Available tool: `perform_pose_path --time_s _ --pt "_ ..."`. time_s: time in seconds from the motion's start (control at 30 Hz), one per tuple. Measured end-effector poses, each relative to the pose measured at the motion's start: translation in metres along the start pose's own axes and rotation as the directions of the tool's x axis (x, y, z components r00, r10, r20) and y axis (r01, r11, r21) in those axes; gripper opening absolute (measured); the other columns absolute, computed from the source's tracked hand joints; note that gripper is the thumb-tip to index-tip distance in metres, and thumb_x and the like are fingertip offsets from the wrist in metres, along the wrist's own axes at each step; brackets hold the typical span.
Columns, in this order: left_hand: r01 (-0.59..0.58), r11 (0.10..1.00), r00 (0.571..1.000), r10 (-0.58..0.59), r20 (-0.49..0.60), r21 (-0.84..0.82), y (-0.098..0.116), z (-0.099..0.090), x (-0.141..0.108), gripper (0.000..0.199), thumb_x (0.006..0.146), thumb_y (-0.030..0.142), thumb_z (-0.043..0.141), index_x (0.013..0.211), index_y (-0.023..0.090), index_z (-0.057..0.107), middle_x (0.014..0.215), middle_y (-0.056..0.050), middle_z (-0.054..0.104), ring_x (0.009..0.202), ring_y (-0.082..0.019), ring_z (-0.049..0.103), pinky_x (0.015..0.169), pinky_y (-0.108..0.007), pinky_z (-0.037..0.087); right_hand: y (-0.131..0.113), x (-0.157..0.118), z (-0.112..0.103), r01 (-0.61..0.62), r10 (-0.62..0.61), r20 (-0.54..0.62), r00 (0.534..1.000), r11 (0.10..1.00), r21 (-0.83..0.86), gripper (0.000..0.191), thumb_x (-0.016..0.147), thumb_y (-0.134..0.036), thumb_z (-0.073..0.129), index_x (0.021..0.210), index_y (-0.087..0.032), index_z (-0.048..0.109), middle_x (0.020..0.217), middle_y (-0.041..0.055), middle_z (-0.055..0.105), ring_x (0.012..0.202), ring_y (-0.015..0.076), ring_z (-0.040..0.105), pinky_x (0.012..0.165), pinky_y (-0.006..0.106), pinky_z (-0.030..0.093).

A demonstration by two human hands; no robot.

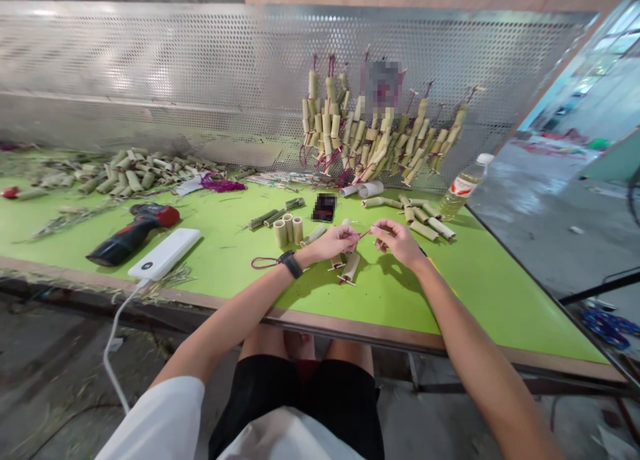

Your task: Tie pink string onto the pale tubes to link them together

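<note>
Red cord (365, 233) pinched taut between left hand (336, 241) and right hand (397, 241), liable to slip free and drop bamboo tubes (349, 268) hanging just beneath.

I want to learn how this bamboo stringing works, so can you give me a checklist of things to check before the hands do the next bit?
1. Red cord stretched between both hands: ok, it runs from the left hand to the right hand.
2. Grip on the cord: ok, fingertips of both hands pinch it.
3. Bamboo pieces hanging under the left hand: ok, they rest on the green table.
4. Knot done: cannot tell, too small.
5. Spare bamboo tubes close by: ok, standing just left of the hands.
6. Drill out of the way: ok, lying far to the left.
</note>
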State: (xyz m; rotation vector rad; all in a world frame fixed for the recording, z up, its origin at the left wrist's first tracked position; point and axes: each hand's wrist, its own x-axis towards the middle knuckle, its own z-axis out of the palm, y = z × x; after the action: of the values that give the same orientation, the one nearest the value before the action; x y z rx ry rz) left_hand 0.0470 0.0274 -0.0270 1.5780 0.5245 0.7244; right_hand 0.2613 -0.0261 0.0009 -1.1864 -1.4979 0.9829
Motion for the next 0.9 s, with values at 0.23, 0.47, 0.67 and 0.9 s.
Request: perform_pose_path --time_s 0.23,0.47,0.67,0.9 --pt "0.02 0.991 1.0 -0.019 -0.011 0.13 0.017 0.002 -0.005 0.048 0.085 0.063 0.074 0.08 0.016 0.066 0.064 0.004 0.053 0.055 -0.008 0.045 0.054 -0.022 0.036 -0.001 -0.002 0.008 -0.003 0.005 0.044 0.999 0.999 -0.053 0.045 0.078 -0.063 0.082 0.089 -0.021 0.072 0.077 0.0015 0.069 0.058 0.0125 0.062 0.048 0.024 0.047" --pt "0.025 0.985 0.998 -0.014 -0.067 0.169 0.02 0.005 -0.009 0.048 0.085 0.064 0.072 0.086 0.016 0.072 0.064 0.004 0.051 0.055 -0.008 0.041 0.053 -0.024 0.028 -0.004 -0.003 0.009 0.023 -0.023 -0.004 1.0 1.0 -0.02 0.043 0.084 -0.063 0.077 0.096 -0.022 0.069 0.09 0.0041 0.074 0.058 0.0126 0.063 0.05 0.026 0.051" --pt "0.061 0.986 0.993 -0.045 -0.109 0.154 0.019 0.006 -0.009 0.048 0.086 0.064 0.069 0.08 0.017 0.066 0.062 0.005 0.044 0.055 -0.009 0.037 0.054 -0.025 0.026 -0.007 -0.006 0.012 -0.042 0.071 0.193 0.979 0.988 -0.151 0.052 0.089 -0.06 0.073 0.129 -0.027 0.074 0.13 0.0089 0.073 0.08 0.0177 0.071 0.055 0.027 0.055" --pt "0.042 0.969 0.996 -0.022 -0.083 0.243 0.019 0.006 -0.009 0.043 0.088 0.055 0.068 0.084 0.013 0.075 0.065 0.002 0.056 0.057 -0.01 0.04 0.058 -0.026 0.03 -0.003 -0.005 0.02 0.046 -0.024 0.151 0.988 0.989 -0.144 0.05 0.089 -0.061 0.071 0.12 -0.024 0.082 0.107 0.0077 0.075 0.064 0.0121 0.056 0.053 0.027 0.046"
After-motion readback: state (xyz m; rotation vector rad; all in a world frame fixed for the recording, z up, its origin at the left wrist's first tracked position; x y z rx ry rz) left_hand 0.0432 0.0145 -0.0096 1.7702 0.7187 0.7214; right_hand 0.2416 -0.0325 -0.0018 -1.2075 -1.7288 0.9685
